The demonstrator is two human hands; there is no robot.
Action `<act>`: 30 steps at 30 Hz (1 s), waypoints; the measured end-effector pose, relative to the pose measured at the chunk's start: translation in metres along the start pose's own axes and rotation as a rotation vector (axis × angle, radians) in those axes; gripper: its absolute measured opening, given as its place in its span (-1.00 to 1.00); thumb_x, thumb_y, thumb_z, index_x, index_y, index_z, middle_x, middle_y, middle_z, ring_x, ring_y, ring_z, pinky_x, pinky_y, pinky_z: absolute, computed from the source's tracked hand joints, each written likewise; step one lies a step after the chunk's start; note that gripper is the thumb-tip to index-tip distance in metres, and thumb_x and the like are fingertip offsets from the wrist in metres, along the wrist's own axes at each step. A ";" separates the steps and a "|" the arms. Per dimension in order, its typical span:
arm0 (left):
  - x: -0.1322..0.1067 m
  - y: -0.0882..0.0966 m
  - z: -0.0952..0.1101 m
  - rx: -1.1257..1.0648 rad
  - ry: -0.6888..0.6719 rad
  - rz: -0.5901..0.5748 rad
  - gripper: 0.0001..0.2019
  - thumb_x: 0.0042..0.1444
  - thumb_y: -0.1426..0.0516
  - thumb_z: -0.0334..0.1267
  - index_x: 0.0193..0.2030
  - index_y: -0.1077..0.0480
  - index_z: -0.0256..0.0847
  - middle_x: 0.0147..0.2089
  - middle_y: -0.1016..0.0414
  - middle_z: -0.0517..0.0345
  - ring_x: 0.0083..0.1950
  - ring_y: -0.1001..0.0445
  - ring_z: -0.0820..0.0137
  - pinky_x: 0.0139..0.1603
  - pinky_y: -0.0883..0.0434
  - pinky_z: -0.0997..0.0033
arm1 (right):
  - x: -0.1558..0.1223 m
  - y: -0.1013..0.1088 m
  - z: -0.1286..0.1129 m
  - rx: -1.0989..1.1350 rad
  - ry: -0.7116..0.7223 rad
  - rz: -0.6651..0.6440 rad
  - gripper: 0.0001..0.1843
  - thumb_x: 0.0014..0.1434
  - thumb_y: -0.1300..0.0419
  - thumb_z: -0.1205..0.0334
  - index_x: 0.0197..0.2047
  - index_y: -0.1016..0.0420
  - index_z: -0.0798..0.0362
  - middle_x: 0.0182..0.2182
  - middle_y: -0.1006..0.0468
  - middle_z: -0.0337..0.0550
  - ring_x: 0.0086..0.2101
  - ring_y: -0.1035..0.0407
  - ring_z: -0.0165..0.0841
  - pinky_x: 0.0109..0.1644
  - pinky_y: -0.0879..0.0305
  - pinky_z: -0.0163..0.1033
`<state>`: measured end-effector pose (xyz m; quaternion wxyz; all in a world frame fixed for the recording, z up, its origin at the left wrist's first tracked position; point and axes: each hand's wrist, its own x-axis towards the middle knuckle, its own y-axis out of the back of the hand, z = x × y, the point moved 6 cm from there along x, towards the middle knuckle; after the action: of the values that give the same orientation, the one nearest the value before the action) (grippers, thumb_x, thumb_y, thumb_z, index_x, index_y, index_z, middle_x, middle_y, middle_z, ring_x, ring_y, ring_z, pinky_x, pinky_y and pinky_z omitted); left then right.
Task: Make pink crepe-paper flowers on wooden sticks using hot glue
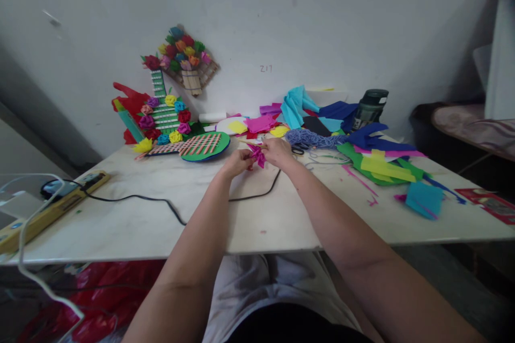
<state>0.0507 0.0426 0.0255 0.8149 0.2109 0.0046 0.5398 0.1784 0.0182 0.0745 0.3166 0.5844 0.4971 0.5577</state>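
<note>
Over the middle of the table, my left hand [238, 163] pinches the left side of a small magenta paper flower [259, 157]. My right hand [278, 151] is closed on a thin, light-coloured stick [250, 143], which points left across the top of the flower. Its fingers are close against the flower's right side; whether they also grip the paper is hidden. Scissors [298, 150] with dark handles lie just right of my right hand. Left of my hands rests a green guitar-shaped piece [205, 147] with a lattice of thin sticks.
Behind stands a green stick-covered piece [166, 116] with paper roses. Crepe paper [298, 106], blue-grey yarn [317, 139] and a dark bottle [369, 108] line the back right. Green and yellow sheets [378, 166] lie right. A black cable [137, 198] runs from a power strip [72, 201].
</note>
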 end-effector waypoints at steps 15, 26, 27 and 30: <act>-0.003 0.003 -0.002 -0.163 0.079 0.123 -0.71 -0.14 -0.29 -0.13 -0.46 -0.38 -0.34 -0.58 -0.40 0.17 -0.58 -0.34 0.53 -0.46 -0.42 0.45 | -0.001 0.007 -0.001 0.150 0.013 0.032 -0.71 0.07 -0.07 0.15 -0.21 -0.55 -0.02 -0.25 -0.60 -0.10 -0.21 -0.44 -0.26 -0.25 -0.22 -0.27; -0.006 0.003 -0.003 -0.308 0.109 0.101 -0.64 -0.17 -0.32 -0.06 -0.57 -0.32 -0.30 -0.62 -0.34 0.21 -0.64 -0.23 0.58 -0.42 -0.46 0.39 | 0.002 0.017 0.020 0.317 -0.009 0.085 -0.62 0.06 -0.13 -0.03 -0.13 -0.48 0.02 -0.26 -0.59 -0.15 -0.25 -0.42 -0.31 -0.24 -0.21 -0.30; -0.007 0.004 -0.003 -0.320 0.115 0.102 -0.64 -0.18 -0.32 -0.07 -0.57 -0.31 -0.30 -0.62 -0.34 0.21 -0.64 -0.23 0.59 -0.42 -0.46 0.39 | 0.002 0.017 0.018 0.308 0.004 0.082 -0.65 0.05 -0.15 0.02 -0.14 -0.49 0.01 -0.28 -0.59 -0.16 -0.26 -0.42 -0.32 -0.24 -0.20 -0.30; -0.007 0.004 -0.005 -0.354 0.144 0.104 -0.66 -0.19 -0.32 -0.12 -0.57 -0.31 -0.31 -0.63 -0.33 0.23 -0.64 -0.21 0.60 -0.43 -0.46 0.40 | 0.000 0.017 0.011 0.284 0.050 0.076 -0.75 0.04 -0.14 0.13 -0.23 -0.53 -0.01 -0.31 -0.59 -0.19 -0.28 -0.41 -0.33 -0.26 -0.18 -0.32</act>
<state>0.0428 0.0390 0.0211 0.8077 0.0252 -0.0430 0.5874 0.1935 0.0148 0.0885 0.1969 0.6277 0.5563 0.5077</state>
